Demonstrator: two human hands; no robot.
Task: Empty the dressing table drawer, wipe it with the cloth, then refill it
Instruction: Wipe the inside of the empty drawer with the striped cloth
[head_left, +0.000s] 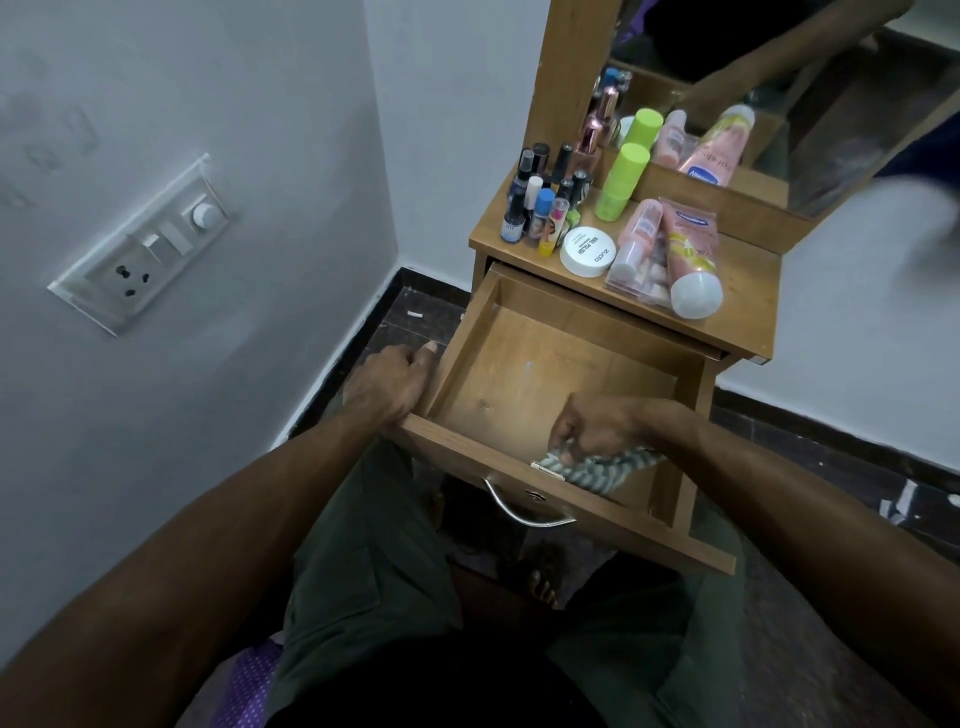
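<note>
The wooden drawer (524, 332) of the dressing table is pulled out and holds nothing but the cloth. My right hand (597, 428) is inside it near the front wall, gripping a grey-green patterned cloth (592, 470) against the drawer's bottom. My left hand (392, 382) grips the drawer's left front corner from outside. On the table top (748, 291) stand several small bottles (540, 208), a white round jar (587, 252), a green tube (621, 182) and a pink tube (691, 254) lying over a clear pouch.
A mirror (779, 78) rises behind the table top. A metal handle (524, 506) hangs on the drawer front above my knees. The white wall with a switch and socket plate (150, 249) stands close on the left. Dark floor surrounds the table.
</note>
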